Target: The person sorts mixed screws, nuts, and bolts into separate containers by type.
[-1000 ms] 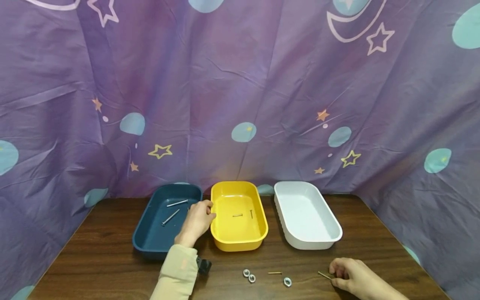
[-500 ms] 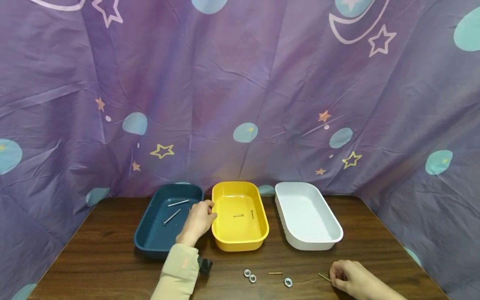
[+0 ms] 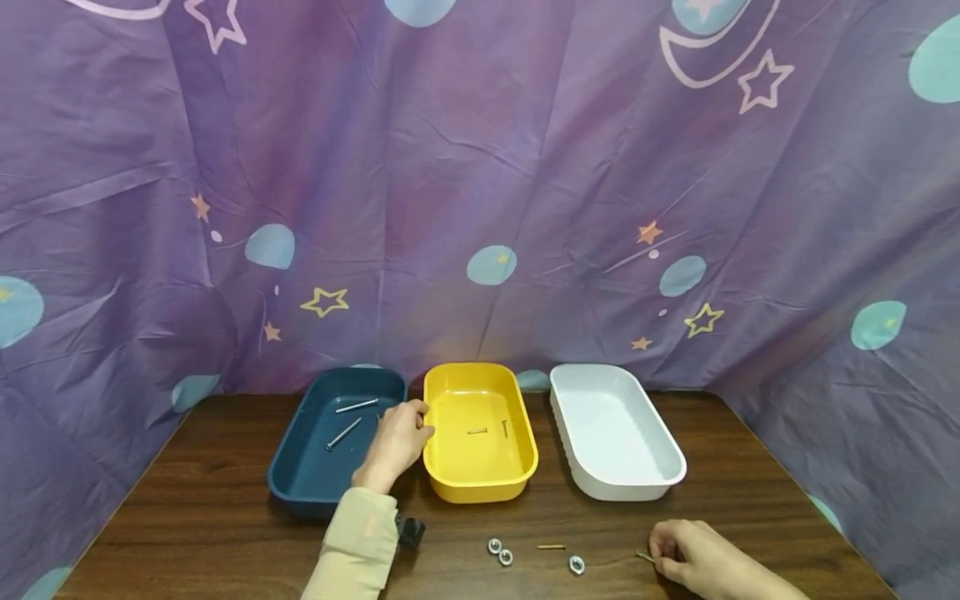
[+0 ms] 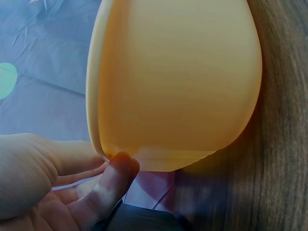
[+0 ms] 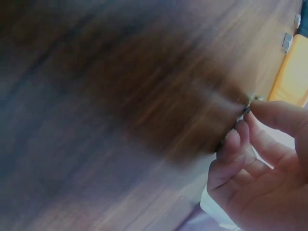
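Note:
My left hand pinches the left rim of the yellow tray, thumb inside it in the left wrist view. Two short screws lie in that tray. At the front right, my right hand pinches a small brass screw at table level. Its fingers cover part of the screw, and in the right wrist view only a small dark bit shows at the fingertips. To the left of this hand lie a hex nut, another brass screw and two more nuts side by side.
A dark blue tray with long silver screws stands at the left, partly behind my left hand. At the right stands a white tray. A purple patterned cloth hangs behind the wooden table.
My right hand has closed its fingers on the brass screw and shifted slightly left. The left hand stays on the yellow tray's rim. The view has shifted a little.

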### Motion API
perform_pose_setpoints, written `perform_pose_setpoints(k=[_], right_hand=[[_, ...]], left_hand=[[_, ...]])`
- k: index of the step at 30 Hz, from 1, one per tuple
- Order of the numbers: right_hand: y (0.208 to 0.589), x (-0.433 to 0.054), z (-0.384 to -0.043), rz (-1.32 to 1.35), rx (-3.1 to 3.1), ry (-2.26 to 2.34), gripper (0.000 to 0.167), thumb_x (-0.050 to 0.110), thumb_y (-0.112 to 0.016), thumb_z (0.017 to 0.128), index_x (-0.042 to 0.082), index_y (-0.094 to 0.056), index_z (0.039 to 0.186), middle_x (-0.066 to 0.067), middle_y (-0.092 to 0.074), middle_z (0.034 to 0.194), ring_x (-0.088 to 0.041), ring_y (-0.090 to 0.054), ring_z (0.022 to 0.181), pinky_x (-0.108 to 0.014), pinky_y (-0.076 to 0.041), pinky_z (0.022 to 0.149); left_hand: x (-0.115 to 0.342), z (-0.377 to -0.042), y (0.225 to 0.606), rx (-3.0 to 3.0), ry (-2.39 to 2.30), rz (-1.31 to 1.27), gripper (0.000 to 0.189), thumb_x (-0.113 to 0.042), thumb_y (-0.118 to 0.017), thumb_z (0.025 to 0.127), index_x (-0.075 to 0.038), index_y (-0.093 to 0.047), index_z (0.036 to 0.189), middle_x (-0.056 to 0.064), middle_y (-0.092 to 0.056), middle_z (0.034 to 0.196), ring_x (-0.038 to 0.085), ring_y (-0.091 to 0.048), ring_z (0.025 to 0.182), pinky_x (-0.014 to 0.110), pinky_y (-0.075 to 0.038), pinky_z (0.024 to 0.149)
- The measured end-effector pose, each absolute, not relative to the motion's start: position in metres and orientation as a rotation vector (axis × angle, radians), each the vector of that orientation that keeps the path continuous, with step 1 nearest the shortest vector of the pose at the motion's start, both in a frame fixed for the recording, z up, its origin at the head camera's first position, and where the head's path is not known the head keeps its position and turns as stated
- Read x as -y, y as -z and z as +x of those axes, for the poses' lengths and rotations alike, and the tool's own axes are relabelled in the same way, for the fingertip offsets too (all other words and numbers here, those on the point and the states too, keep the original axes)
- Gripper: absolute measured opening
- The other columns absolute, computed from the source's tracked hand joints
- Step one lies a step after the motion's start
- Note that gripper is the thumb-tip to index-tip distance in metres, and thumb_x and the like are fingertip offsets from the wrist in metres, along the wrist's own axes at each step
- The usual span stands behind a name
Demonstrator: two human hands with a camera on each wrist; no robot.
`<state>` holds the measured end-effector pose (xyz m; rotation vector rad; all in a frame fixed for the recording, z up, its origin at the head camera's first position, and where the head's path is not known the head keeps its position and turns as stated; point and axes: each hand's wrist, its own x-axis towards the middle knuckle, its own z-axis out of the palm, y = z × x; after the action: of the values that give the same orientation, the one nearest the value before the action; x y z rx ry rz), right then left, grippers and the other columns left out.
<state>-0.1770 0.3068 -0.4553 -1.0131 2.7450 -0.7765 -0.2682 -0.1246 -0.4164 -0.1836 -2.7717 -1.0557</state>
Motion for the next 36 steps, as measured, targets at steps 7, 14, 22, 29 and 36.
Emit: perform_pose_setpoints(k=[7,14,22,29,36], right_hand=[[0.451,-0.306,-0.178,-1.022,-2.665,0.764,0.023,0.000,-0.068,0.082,0.020,-0.056,0.079,0.022,-0.046,0.070,0.005,-0.044,0.063,-0.021,-0.039,0.051],[0.445,-0.305,-0.180,-1.068,-2.680,0.756,0.022,0.003,-0.069,0.085,0.021,-0.057,0.081,0.022,-0.048,0.072,0.006,-0.045,0.064,-0.021,-0.040,0.052],[0.419,-0.287,-0.184,-1.082,-2.705,0.809,0.020,0.006,-0.069,0.088,0.020,-0.056,0.083,0.020,-0.048,0.071,0.005,-0.043,0.062,-0.020,-0.040,0.051],[0.389,-0.260,-0.194,-1.260,-2.782,0.687,0.025,0.003,-0.070,0.086,0.023,-0.056,0.081,0.022,-0.043,0.070,0.006,-0.041,0.063,-0.019,-0.038,0.052],[0.364,-0.227,-0.211,-1.387,-2.843,0.626,0.024,0.003,-0.071,0.084,0.024,-0.058,0.081,0.020,-0.051,0.075,0.003,-0.049,0.069,-0.023,-0.045,0.060]], left_hand=[[0.125,-0.268,0.416,2.787,1.057,-0.172,0.033,-0.005,-0.071,0.087,0.006,-0.064,0.117,0.008,-0.062,0.086,0.021,-0.058,0.080,0.039,-0.050,0.074],[0.123,-0.268,0.414,2.793,1.060,-0.164,0.033,-0.006,-0.071,0.088,0.006,-0.064,0.118,0.008,-0.062,0.087,0.021,-0.058,0.081,0.039,-0.050,0.075],[0.121,-0.269,0.413,2.794,1.079,-0.161,0.033,-0.005,-0.070,0.088,0.006,-0.063,0.119,0.009,-0.062,0.088,0.021,-0.058,0.081,0.039,-0.051,0.075],[0.122,-0.268,0.414,2.798,1.091,-0.149,0.034,-0.006,-0.070,0.089,0.006,-0.063,0.119,0.009,-0.062,0.088,0.021,-0.058,0.081,0.039,-0.051,0.075],[0.122,-0.269,0.416,2.796,1.071,-0.156,0.033,-0.005,-0.070,0.088,0.006,-0.063,0.118,0.009,-0.062,0.088,0.021,-0.058,0.080,0.038,-0.050,0.074]])
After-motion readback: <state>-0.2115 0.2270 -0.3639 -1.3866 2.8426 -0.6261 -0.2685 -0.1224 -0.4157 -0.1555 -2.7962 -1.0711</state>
